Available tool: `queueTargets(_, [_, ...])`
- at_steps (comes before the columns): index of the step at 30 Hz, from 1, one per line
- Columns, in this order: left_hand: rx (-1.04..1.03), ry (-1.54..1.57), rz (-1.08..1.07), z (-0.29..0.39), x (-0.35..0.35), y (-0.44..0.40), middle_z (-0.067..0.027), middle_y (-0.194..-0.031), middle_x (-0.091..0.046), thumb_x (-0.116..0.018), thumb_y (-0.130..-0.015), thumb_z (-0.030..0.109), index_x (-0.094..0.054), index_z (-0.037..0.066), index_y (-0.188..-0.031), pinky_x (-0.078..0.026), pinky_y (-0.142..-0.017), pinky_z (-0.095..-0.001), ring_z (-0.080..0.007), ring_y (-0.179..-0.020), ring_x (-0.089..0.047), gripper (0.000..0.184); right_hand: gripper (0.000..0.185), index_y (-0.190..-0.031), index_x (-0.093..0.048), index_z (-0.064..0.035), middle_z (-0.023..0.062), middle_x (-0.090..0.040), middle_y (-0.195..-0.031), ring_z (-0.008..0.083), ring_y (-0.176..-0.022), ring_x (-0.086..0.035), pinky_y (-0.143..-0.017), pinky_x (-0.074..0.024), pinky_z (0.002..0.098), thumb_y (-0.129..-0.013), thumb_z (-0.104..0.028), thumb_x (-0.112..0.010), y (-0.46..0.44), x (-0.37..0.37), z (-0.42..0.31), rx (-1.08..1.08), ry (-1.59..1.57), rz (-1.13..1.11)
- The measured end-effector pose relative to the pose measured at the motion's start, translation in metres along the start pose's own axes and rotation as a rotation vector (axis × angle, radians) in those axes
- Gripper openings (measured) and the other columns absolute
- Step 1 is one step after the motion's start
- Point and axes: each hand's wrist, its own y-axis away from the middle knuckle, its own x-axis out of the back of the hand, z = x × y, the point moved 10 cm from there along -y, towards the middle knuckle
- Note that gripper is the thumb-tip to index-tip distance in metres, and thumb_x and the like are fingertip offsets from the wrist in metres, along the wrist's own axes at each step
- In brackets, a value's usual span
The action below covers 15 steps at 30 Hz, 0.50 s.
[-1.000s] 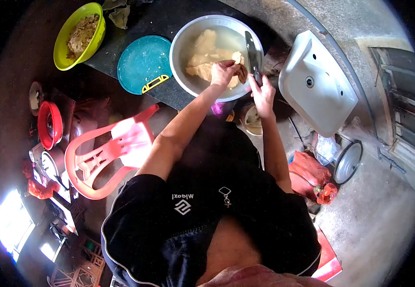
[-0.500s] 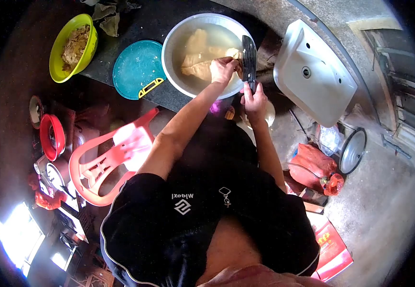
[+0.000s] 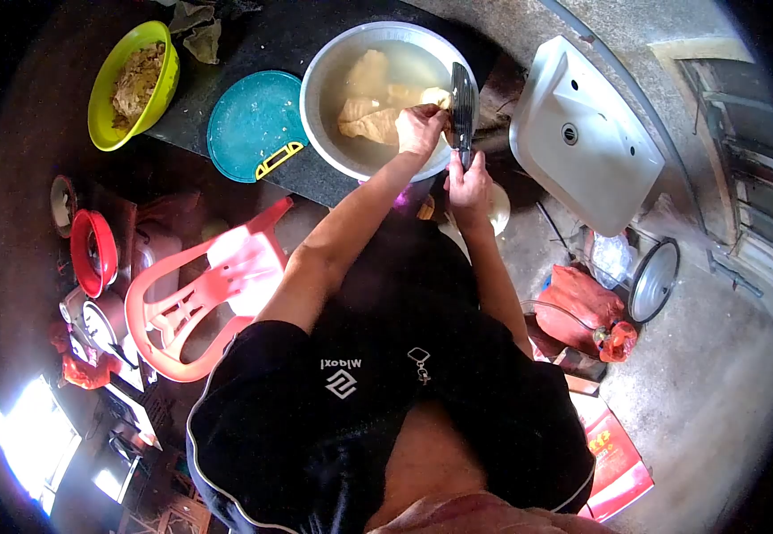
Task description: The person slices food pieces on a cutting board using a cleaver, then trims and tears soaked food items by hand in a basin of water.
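Note:
A wide metal basin (image 3: 319,147) of cloudy water holds large pale-yellow pieces of food (image 3: 370,125), whose exact kind I cannot make out. My left hand (image 3: 421,131) is over the basin's right half, fingers pinched on the edge of a yellowish-brown piece that is mostly hidden behind the hand and blade. My right hand (image 3: 469,189) grips the handle of a kitchen knife (image 3: 462,102). Its broad dark blade points away from me, upright in view across the basin's right rim, close beside my left fingertips.
Left of the basin lie a round teal cutting board (image 3: 248,125) and a lime-green bowl (image 3: 169,84) of shredded food. A white sink (image 3: 582,169) stands to the right. A red plastic chair (image 3: 248,267) is on the left, red bags (image 3: 582,303) on the right floor.
The knife and my right hand have shifted slightly up and to the left. My left fingers have moved a little toward the blade. The pieces in the basin look the same.

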Motion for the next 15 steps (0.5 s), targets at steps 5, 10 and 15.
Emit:
queueTargets(5, [-0.057, -0.247, -0.001, 0.029, 0.005, 0.013, -0.0112, -0.07, -0.067, -0.06, -0.077, 0.022, -0.07, 0.002, -0.088, -0.05, -0.065, -0.0304, -0.0176, -0.065, -0.065, 0.025, 0.029, -0.094, -0.047, 0.0005, 0.0148, -0.058, -0.062, 0.0338, -0.059, -0.06, -0.056, -0.0461, 0.0429, -0.092, -0.028, -0.051, -0.001, 0.008, -0.025, 0.164, 0.092, 0.147])
queueTargets(10, [-0.15, -0.346, -0.057, 0.025, -0.005, 0.016, -0.0146, -0.073, -0.067, -0.059, -0.076, 0.024, -0.071, 0.006, -0.086, -0.051, -0.066, -0.0327, -0.0241, -0.066, -0.066, 0.024, 0.031, -0.093, -0.047, 0.0017, 0.0108, -0.056, -0.059, 0.0213, -0.048, -0.057, -0.048, -0.0452, 0.0349, -0.092, -0.029, -0.051, -0.03, -0.015, 0.009, -0.02, -0.084, 0.015])
queueTargets(15, [-0.134, -0.314, -0.016, 0.035, -0.002, 0.013, -0.0158, -0.062, -0.062, -0.056, -0.072, 0.023, -0.068, 0.005, -0.076, -0.05, -0.063, -0.0364, -0.0301, -0.061, -0.063, 0.022, 0.032, -0.086, -0.045, 0.0003, 0.0093, -0.054, -0.054, 0.0208, -0.047, -0.056, -0.047, -0.0438, 0.0345, -0.092, -0.031, -0.052, -0.041, -0.003, -0.013, -0.094, -0.175, -0.008])
